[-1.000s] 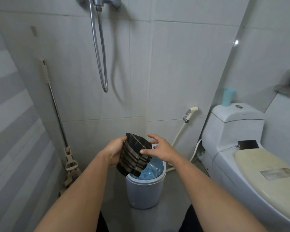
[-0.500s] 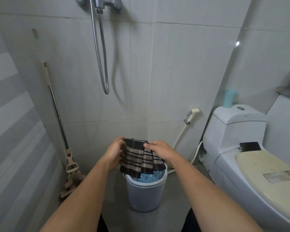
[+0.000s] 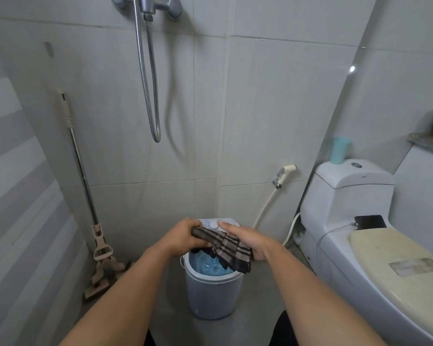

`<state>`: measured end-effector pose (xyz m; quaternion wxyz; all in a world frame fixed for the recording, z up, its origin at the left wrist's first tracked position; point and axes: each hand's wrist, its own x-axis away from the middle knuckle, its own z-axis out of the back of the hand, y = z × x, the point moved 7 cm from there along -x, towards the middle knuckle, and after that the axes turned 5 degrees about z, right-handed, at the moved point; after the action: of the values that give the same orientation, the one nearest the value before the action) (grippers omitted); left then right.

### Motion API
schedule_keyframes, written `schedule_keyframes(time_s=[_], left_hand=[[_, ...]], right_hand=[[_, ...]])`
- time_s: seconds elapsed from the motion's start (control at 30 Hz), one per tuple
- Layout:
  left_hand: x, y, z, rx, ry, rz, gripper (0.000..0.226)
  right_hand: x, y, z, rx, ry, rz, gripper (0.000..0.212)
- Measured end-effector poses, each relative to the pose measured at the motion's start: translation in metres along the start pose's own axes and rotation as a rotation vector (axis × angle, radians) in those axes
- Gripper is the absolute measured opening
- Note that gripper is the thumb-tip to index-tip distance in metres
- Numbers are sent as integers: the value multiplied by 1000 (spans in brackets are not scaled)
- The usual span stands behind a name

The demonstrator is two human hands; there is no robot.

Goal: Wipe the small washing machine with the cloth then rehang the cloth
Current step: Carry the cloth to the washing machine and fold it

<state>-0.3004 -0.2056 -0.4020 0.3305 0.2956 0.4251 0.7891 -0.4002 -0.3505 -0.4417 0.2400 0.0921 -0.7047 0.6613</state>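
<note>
The left hand (image 3: 183,237) is gripping one end of the cloth (image 3: 226,248), fingers curled shut over the bunched edge, while the right hand (image 3: 249,242) is lying flatter on the other end, fingers bent over it and pinning it; the striped fabric is sagging between them and drooping over the open mouth of the washer (image 3: 211,288), which is standing on the floor just below. Whether the cloth is touching the rim is hard to tell. To wipe well, the cloth likely wants folding into a flat pad, pressed down with one hand while working round the white control panel at the back and then the rim and sides, keeping the loose corner out of the blue tub. Around it, a mop (image 3: 85,186) is leaning in the left corner, a shower hose (image 3: 145,76) is hanging above, a bidet sprayer (image 3: 283,174) and the toilet (image 3: 348,221) are crowding the right, so elbow room looks tight there.
</note>
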Motion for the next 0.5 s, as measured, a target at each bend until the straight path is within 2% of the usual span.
schedule_keyframes(time_s=[0.07,0.13,0.2,0.27,0.3,0.37,0.43,0.5], left_hand=[[1,4,0,0,-31,-18,16],[-1,-2,4,-6,39,1,27],[0,-14,14,-104,254,118,54],[7,-22,19,-115,453,205,63],[8,-25,17,-34,489,238,57],[6,-32,5,261,447,298,34],[4,-34,-10,539,377,334,18],[2,-36,-17,684,371,335,18]], right_hand=[[-1,2,-3,40,-86,38,65],[-1,3,-3,49,-109,71,60],[-3,4,-3,25,-86,103,43],[-8,4,-2,-20,-27,151,40],[-10,4,-4,-43,3,183,48],[-14,3,-7,-61,55,238,62],[-17,1,-15,-69,72,318,46],[-16,2,-22,-100,121,360,31]])
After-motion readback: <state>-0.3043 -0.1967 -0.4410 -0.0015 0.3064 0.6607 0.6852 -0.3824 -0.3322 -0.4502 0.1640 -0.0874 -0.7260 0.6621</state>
